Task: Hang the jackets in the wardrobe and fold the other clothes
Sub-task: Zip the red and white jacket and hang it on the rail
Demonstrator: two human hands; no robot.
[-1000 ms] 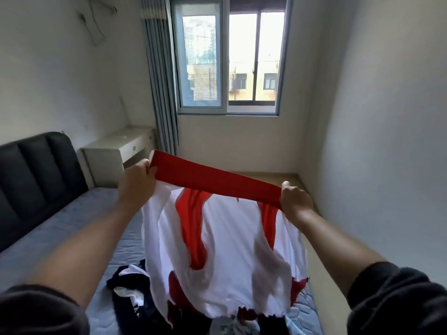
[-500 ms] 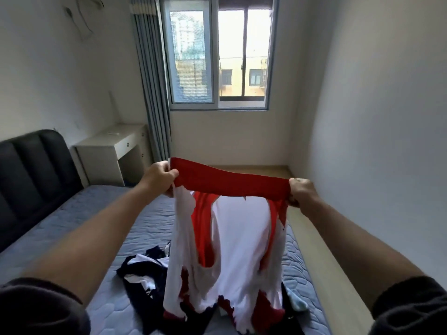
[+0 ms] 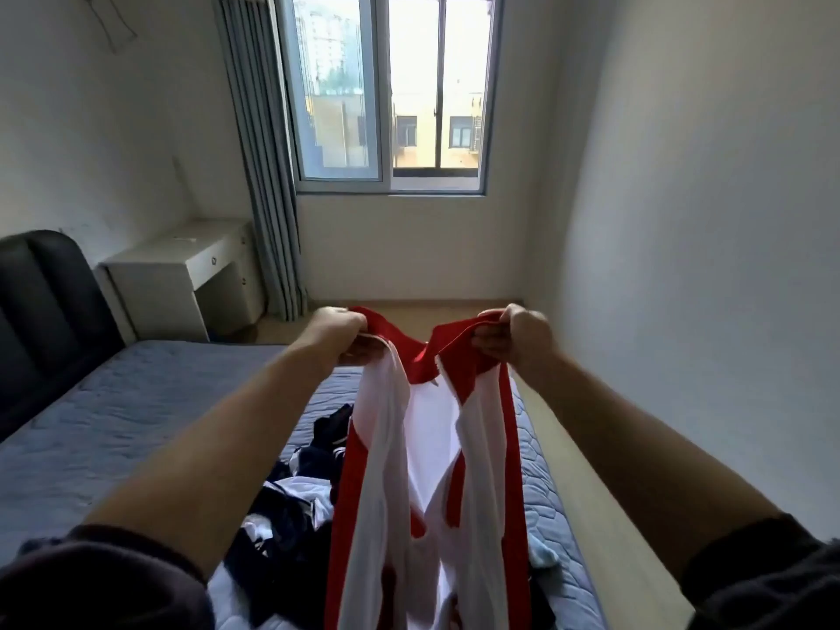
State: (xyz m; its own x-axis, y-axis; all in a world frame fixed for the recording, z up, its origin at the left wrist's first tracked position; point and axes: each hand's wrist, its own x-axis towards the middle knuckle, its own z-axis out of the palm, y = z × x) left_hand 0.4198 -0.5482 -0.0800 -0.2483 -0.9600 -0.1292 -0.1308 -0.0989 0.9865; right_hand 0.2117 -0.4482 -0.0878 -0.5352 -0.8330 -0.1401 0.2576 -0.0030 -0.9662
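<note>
I see a small rm w/ plain white walls (image 3: 704, 220); daylight comes thru a sliding window (image 3: 391, 93) in the far wall, grey curtain (image 3: 266, 175) bunched at its left side. Left: bed (image 3: 136, 402) w/ grey-blue quilted mattress and dark padded headboard (image 3: 45, 302), white desk (image 3: 182, 275) w/ drawers in the corner btw headboard and curtain. Pale wood floor (image 3: 636, 584) runs along the bed's right edge to the far wall.

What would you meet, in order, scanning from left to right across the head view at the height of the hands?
Black headboard → white desk → grey curtain → left hand → red and white garment → right hand → bare wall.
</note>
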